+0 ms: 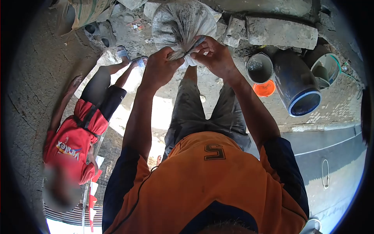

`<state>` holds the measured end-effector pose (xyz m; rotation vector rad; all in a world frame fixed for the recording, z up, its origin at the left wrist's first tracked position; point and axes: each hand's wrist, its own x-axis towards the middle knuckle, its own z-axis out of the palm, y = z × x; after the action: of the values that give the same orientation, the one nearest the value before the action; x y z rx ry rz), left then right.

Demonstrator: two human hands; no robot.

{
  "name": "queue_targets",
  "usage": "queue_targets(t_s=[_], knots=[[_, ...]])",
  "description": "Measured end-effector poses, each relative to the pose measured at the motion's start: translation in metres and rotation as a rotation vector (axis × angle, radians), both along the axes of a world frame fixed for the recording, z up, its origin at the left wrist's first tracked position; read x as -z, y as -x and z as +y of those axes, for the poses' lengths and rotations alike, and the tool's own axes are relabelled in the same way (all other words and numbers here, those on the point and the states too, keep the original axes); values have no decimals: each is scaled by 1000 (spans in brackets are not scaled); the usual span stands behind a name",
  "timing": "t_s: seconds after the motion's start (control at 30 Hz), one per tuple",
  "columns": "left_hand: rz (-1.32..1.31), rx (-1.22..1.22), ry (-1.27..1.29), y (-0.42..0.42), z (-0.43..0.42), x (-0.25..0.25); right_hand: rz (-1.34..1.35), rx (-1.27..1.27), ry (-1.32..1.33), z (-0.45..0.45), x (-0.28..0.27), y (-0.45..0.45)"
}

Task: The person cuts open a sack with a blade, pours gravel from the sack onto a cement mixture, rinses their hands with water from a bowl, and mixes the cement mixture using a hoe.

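At the upper centre of the head view, ahead of the legs in dusty dark-grey trousers [187,105], we are observing a bulging, dust-stained, greyish-white fabric sack [183,21]. Its neck is facing us and is being gathered into tight folds between both bare hands. At the left side of the neck, we are pinching the folded fabric between the thumb and bent forefinger of the left hand [157,70]; we cannot tell how its remaining fingers are sitting. At the right side, we are pressing the thumb and fingers of the right hand [219,58] together on the neck, beside a narrow bluish-grey strip [198,42]. To the right of the sack, we are seeing a long, pale-grey rectangular block [282,32]. Nearer to us, a grey cylindrical bucket [260,67] is standing beside a round orange container [265,89] and a dark barrel with a blue rim [298,84]. On the left, a person in a red shirt [76,142] is standing well apart from the sack.
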<state>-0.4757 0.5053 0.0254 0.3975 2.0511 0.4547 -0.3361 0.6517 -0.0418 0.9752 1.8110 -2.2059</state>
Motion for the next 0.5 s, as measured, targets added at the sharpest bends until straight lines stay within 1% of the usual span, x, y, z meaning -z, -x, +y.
queue_targets(t_s=[0.07, 0.1, 0.13, 0.17, 0.2, 0.23, 0.27, 0.3, 0.33, 0.4, 0.43, 0.5], knots=[[28, 124, 21, 11, 6, 5, 79, -65, -93, -7, 6, 4], [81, 195, -54, 18, 4, 17, 55, -152, -253, -6, 10, 5], [139, 263, -133, 24, 7, 22, 117, -208, -426, -5, 18, 6], [57, 245, -131, 32, 9, 25, 172, -249, -609, -3, 25, 7], [-24, 231, -130, 40, 17, 24, 311, -255, -805, -2, 33, 4], [-105, 213, -85, 47, 16, 36, 304, -257, -816, 3, 34, 3], [-145, 209, -136, 53, 14, 48, 274, -304, -687, 7, 36, 1], [-281, 92, -106, 57, 10, 56, 244, -347, -558, 10, 35, 0], [-417, -21, -75, 60, 7, 64, 239, -346, -566, 8, 32, 0], [-473, -59, -106, 63, 5, 75, -46, -55, -19, -2, 26, -2], [-522, -103, -132, 63, 3, 78, -48, -53, -20, -3, 24, -6], [-554, -102, -118, 64, 9, 74, -52, -188, -226, -6, 19, -15]])
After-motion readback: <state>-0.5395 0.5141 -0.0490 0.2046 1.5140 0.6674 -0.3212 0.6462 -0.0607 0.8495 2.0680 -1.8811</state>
